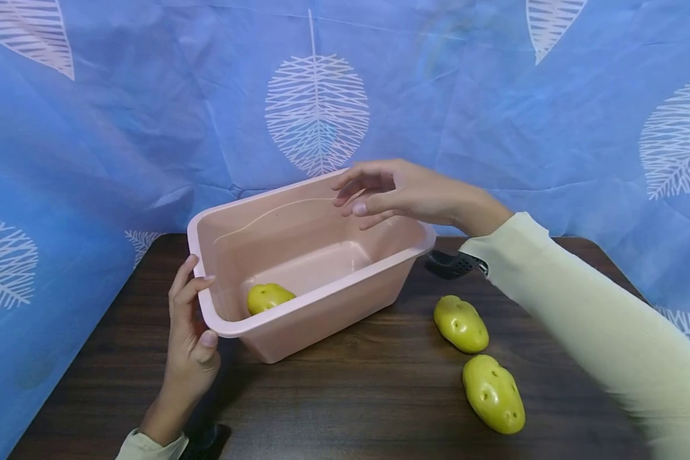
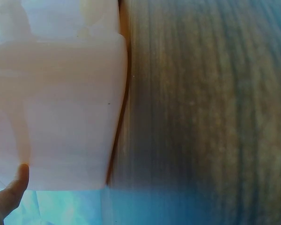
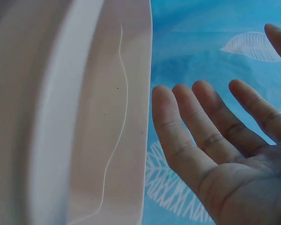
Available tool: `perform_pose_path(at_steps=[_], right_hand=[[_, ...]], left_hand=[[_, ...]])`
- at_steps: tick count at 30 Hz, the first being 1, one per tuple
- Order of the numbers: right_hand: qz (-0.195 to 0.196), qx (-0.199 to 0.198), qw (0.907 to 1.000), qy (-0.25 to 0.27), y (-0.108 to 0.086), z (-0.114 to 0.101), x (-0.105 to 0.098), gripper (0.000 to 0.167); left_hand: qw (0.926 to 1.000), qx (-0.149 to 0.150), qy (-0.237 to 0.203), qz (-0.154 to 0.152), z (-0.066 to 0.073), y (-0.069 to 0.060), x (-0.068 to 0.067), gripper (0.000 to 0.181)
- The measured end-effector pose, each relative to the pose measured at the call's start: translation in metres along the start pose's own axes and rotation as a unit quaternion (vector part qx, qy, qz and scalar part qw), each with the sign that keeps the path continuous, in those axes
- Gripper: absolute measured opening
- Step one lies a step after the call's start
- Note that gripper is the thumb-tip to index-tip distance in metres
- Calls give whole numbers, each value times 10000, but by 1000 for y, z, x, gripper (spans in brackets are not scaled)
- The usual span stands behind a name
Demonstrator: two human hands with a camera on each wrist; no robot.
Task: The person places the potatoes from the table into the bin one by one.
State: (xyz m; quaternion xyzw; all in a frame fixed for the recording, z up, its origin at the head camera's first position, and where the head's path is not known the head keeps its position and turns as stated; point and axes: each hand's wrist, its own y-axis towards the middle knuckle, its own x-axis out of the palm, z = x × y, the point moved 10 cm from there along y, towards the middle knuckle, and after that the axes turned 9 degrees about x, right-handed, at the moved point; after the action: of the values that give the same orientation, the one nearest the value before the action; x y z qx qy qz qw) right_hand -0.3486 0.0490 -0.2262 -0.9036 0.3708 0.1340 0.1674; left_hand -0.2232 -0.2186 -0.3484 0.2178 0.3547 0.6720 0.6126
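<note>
While the left hand (image 1: 192, 358) grips the basin's (image 1: 333, 315) left end, the right hand (image 1: 414, 191) hangs empty, loose-fingered, near its far side. One potato (image 1: 269, 298) in; two potatoes (image 1: 461, 324) (image 1: 494, 394) left outside, right.

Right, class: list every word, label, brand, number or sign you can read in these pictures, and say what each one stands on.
None: no readable text in any view.
Tub: no lettering seen, only a thin pale line and tiny dark specks.
Blue cloth: white leaf patterns, not writing.
Potatoes: no labels seen.
Black wrist gear: any markings are too small to read.
</note>
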Motion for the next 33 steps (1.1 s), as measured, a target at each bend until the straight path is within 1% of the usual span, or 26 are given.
perform_pose_path(at_steps=[4,8,13,18,21,25,30,33], right_hand=[[105,-8,9999,-27,-11,6,-6,44],[242,-129,9996,-75,-25,10,-13,43],[355,-290,9989,-8,-41,14,-19,42],[501,-257,9984,2,-56,20,-24,43],[584,-271,9979,-87,-66,24,-28,43],[501,-451,9977,-110,-81,27,-30,44],[297,-834,9959,205,-98,33,-30,47],[215,-995,9943,319,-106,39,-30,48]], left_hand=[[10000,43,-52,52,0,0,-1,65],[9999,96,-113,68,0,1,-2,64],[9998,144,-136,74,0,2,-2,63],[9999,117,-62,51,-1,1,-2,63],[9999,120,-30,41,0,1,-2,63],[10000,82,28,23,1,2,-1,64],[9999,-71,104,-24,1,1,-1,66],[9999,-128,105,-32,1,1,-1,66]])
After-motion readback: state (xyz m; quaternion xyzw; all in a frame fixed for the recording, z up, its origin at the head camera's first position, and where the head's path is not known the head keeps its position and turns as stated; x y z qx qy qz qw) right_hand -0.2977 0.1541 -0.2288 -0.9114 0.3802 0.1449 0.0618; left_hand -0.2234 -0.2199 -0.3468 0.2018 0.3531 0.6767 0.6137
